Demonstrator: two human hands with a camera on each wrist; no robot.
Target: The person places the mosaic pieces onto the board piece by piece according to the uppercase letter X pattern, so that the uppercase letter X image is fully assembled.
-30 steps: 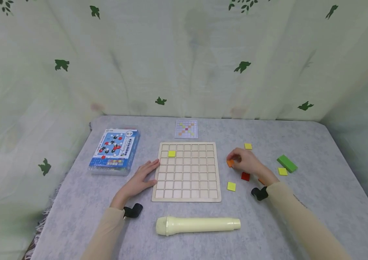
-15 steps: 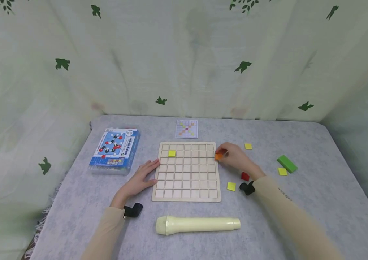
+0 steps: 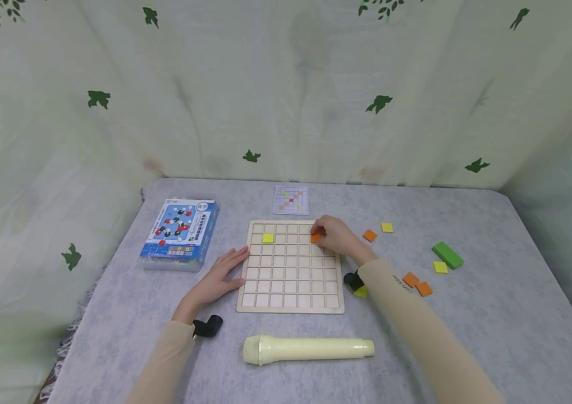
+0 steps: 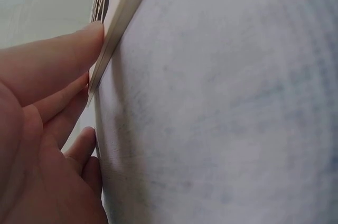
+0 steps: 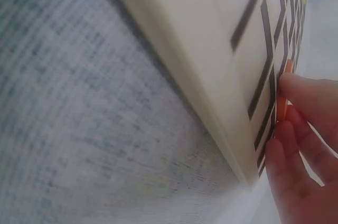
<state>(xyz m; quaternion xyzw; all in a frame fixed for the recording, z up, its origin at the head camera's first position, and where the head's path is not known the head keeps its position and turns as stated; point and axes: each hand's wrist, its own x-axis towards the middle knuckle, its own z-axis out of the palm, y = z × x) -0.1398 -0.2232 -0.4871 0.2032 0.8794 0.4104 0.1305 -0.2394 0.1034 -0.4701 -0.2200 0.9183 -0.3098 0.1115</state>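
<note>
The right hand [image 3: 333,234] reaches over the wooden grid board [image 3: 291,266] and pinches an orange tile [image 3: 315,238] between curled fingers [image 5: 296,145] and thumb. The tile sits at the fingertips, over a cell in the board's second row near its far right corner; whether it already rests in the cell cannot be told. In the right wrist view the tile shows as a thin orange edge against the fingertips, right at the board's surface.

The left hand [image 3: 220,275] lies flat on the bench [image 3: 467,336], fingers [image 4: 58,60] straight and close together, their tips touching the board's left edge.

A yellow tile [image 3: 268,238] sits in a cell of the same row, well to the left of the pinching fingers. Beyond the right hand's knuckles lie loose orange and yellow tiles and a green block [image 3: 447,254]. Beside the left hand's outer side lies a blue box [image 3: 179,233]. A pattern card [image 3: 291,200] lies past the board, and a cream cylinder [image 3: 308,349] lies nearer the person, between the forearms.
</note>
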